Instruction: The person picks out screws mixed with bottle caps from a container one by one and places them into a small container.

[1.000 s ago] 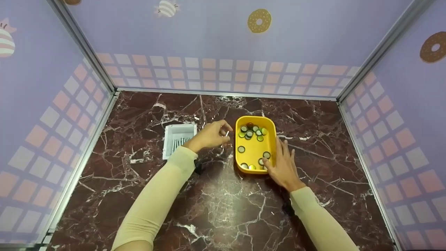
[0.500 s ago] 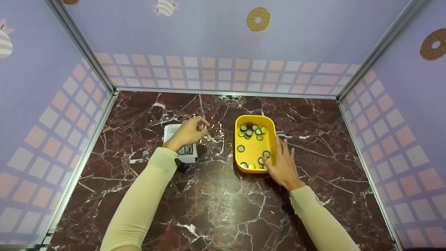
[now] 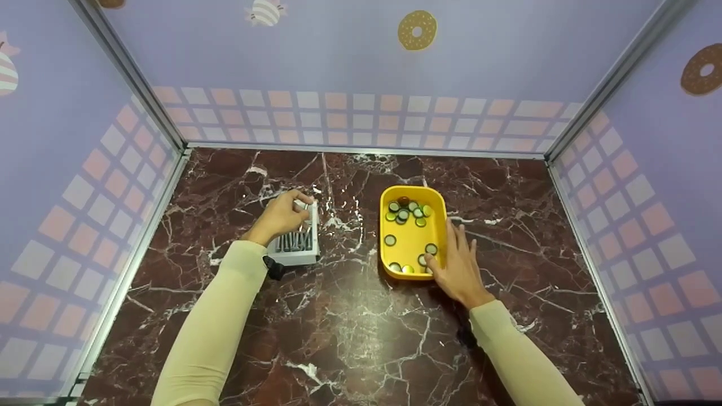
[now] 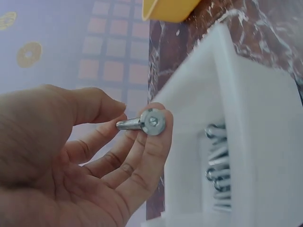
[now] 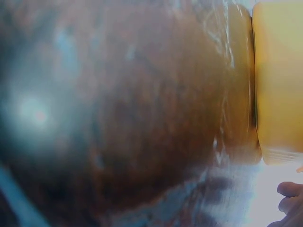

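My left hand (image 3: 280, 217) is over the white box (image 3: 293, 259), covering its far left part. In the left wrist view, the thumb and fingers pinch a silver bolt (image 4: 152, 122), its round, recessed head facing the camera. Several similar bolts (image 4: 218, 165) lie inside that box. At the right side of the yellow box (image 3: 412, 229) my right hand (image 3: 461, 269) holds the wall, thumb over the rim and fingers along the outside. Several round caps (image 3: 403, 215), some grey and some yellow-green, lie in the yellow box.
Both boxes stand on a dark red marbled table (image 3: 361, 327), with a stretch of tabletop between them. Purple patterned panels (image 3: 338, 67) close off the back and both sides. A metal strip (image 3: 361, 151) runs along the back edge.
From beside the yellow box, my left hand has moved left to the white box, with a small bright piece seen in its fingers at first. My right hand has stayed put.
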Demonstrator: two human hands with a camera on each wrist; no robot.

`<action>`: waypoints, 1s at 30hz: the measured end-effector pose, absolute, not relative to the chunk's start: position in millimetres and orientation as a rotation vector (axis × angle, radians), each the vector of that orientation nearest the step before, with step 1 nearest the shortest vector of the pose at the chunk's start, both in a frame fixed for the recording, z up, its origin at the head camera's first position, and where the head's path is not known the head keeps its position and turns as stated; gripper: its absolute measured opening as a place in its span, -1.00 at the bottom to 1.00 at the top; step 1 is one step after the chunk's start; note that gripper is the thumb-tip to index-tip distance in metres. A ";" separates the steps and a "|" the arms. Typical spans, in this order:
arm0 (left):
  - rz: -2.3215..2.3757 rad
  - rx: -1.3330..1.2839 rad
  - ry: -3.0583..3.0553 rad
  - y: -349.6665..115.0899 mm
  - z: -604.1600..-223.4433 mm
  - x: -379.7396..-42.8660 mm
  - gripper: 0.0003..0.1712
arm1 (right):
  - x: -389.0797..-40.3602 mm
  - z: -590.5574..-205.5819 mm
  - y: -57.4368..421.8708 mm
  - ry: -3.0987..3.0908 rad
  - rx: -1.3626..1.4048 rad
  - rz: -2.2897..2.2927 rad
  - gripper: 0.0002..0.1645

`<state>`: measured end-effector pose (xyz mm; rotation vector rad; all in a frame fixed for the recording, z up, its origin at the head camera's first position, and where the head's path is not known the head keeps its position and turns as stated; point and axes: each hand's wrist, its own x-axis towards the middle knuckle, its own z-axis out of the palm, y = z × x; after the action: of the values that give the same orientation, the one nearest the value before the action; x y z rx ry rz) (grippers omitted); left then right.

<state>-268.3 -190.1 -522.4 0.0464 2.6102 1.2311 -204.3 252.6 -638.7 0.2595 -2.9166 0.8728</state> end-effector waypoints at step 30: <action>0.926 0.056 2.754 -208.6 -531.5 -264.8 -0.50 | -204.7 -639.2 253.5 -2.907 0.262 0.858 0.26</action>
<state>-264.8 -208.6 -531.5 0.0565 2.7541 0.9265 -204.7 253.5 -639.2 0.2616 -2.9068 0.8578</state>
